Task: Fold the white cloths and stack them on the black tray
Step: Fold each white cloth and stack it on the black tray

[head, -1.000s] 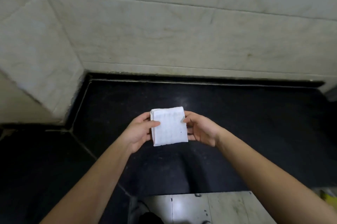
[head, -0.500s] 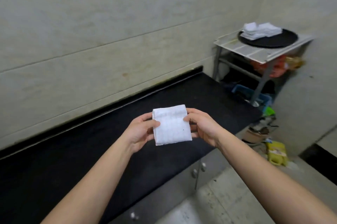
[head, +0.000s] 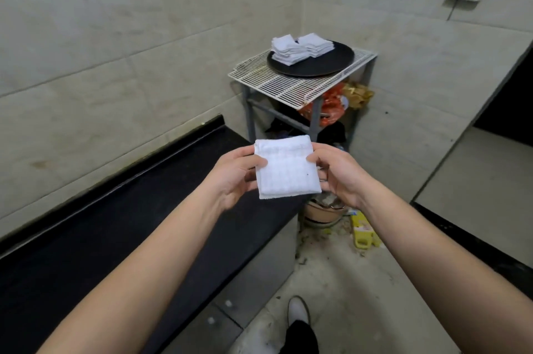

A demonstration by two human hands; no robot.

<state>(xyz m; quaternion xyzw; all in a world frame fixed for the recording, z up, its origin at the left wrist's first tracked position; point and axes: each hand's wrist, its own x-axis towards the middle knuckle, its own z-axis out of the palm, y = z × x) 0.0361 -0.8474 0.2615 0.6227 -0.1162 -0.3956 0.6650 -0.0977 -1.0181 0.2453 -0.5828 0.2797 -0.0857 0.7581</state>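
A folded white cloth (head: 287,170) is held in the air between both hands. The left hand (head: 230,174) pinches its left edge and the right hand (head: 339,173) its right edge, each with the thumb on top. It hangs near the far end of the black counter (head: 129,224), whose long front edge runs beside a strip of open floor (head: 346,281) leading to the corner. There, well apart from the hands, the black tray (head: 326,63) sits on a white wire rack (head: 288,85). Two stacks of folded cloths (head: 301,47) fill the tray's far left, and its near right part is bare. The fingers under the held cloth are hidden. Orange bags (head: 331,107) and clutter below the rack are hard to make out.
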